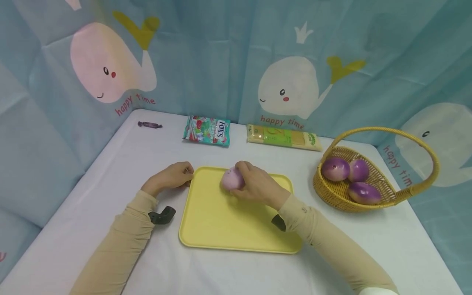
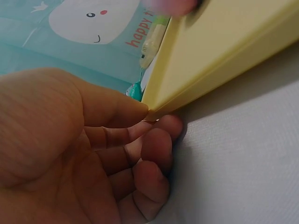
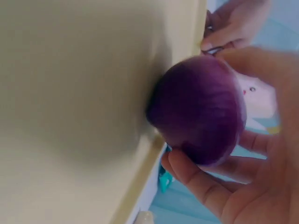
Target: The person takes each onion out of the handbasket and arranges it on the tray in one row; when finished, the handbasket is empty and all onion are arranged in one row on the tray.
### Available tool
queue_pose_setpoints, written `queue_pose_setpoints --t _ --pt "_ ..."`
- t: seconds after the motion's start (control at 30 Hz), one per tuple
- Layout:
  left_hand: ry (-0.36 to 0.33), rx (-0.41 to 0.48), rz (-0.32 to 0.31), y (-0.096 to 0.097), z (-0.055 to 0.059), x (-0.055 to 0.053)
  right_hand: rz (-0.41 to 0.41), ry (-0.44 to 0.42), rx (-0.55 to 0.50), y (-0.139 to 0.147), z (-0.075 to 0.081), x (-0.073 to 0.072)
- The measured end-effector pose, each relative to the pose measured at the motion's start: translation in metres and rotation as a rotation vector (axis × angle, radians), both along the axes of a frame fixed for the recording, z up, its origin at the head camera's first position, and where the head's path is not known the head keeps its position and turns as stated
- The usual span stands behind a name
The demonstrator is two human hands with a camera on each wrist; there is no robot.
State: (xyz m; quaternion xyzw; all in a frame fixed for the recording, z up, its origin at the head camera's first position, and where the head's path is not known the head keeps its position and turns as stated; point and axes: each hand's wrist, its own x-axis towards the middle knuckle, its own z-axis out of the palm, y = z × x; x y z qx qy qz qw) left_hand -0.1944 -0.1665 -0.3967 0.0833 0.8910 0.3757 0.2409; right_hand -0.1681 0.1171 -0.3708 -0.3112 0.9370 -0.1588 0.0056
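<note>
My right hand (image 1: 258, 183) grips a purple onion (image 3: 201, 112) over the far part of a yellow tray (image 1: 232, 225). In the head view the onion's pale side shows. The right wrist view shows its dark purple side, with a blunt tip toward the tray; whether it touches the tray I cannot tell. Thumb and fingers lie around the onion's sides. At the tray's far left corner, my left hand (image 1: 174, 175) pinches the rim, thumb on top and fingers curled below, as the left wrist view shows.
A wicker basket (image 1: 332, 196) with a tall handle stands at the right, holding 3 purple onions (image 1: 364, 193). Along the back edge lie a wrapped candy (image 1: 150, 125), a teal FOX'S candy bag (image 1: 207, 131) and a long yellow-green packet (image 1: 284, 137). A printed curtain (image 1: 206, 61) hangs behind.
</note>
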Motion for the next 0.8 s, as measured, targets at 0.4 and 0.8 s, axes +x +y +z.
queue_pose_setpoints --t 0.4,0.8 --pt "-0.023 0.049 -0.003 -0.005 -0.002 0.001 0.04 -0.072 -0.051 -0.039 -0.001 -0.018" --pt "-0.018 0.107 -0.04 -0.007 0.001 0.001 0.09 -0.157 -0.056 -0.071 0.001 -0.024"
